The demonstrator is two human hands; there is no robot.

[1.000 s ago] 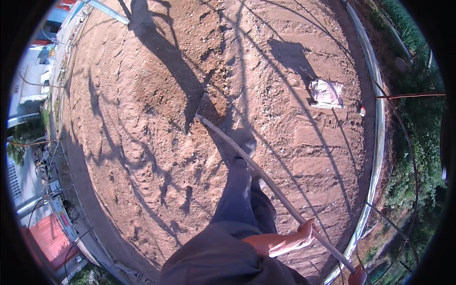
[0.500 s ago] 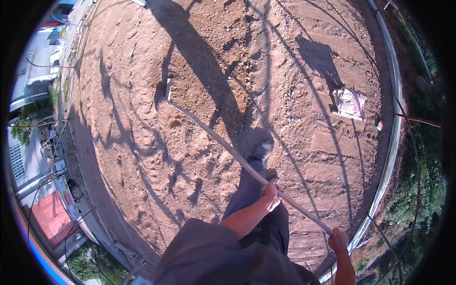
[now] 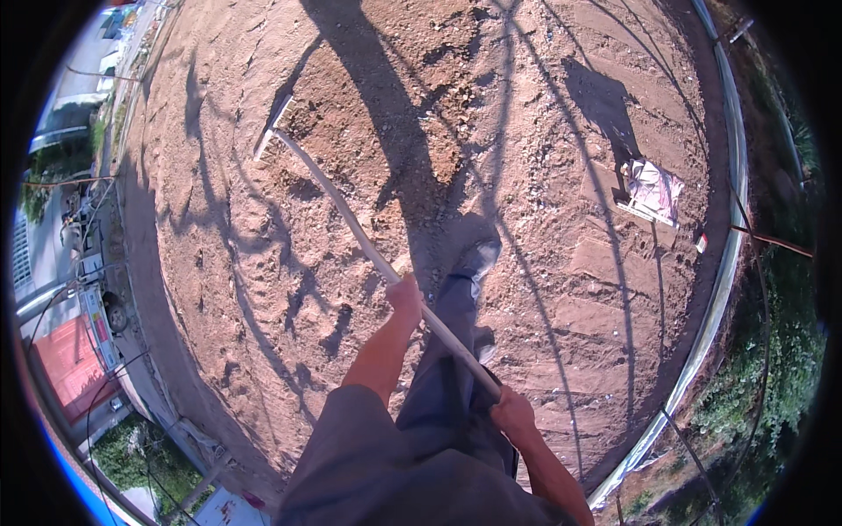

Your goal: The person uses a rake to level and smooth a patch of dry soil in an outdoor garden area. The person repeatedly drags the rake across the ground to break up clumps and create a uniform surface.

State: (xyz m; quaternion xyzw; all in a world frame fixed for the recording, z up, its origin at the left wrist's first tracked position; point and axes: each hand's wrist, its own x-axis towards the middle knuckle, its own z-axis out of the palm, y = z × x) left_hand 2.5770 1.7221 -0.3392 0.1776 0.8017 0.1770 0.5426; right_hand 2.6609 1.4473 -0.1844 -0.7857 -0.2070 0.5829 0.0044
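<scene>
A long wooden-handled rake (image 3: 348, 216) slants across the soil from lower right to upper left. My left hand (image 3: 404, 300) is closed around the middle of its handle. Nearer my body, my right hand (image 3: 513, 412) grips the handle close to its end. The rake head (image 3: 273, 128) sits at the far left on or just above the loose, stony ground (image 3: 254, 254); I cannot tell how deep its teeth reach. Just right of the handle, my shoe (image 3: 478, 259) stands on the soil below my dark trouser leg.
A pale, crumpled sack (image 3: 656, 190) lies on the ground to the right, beside a small red-and-white item (image 3: 702, 243). A pale curved edging (image 3: 726, 210) borders the soil, with green plants (image 3: 754, 377) beyond. At far left stands a parked vehicle (image 3: 98, 311).
Both hands have moved left with the rake, the right one also nearer my body and the left one farther out. The rake head has shifted left and away from me, and turned.
</scene>
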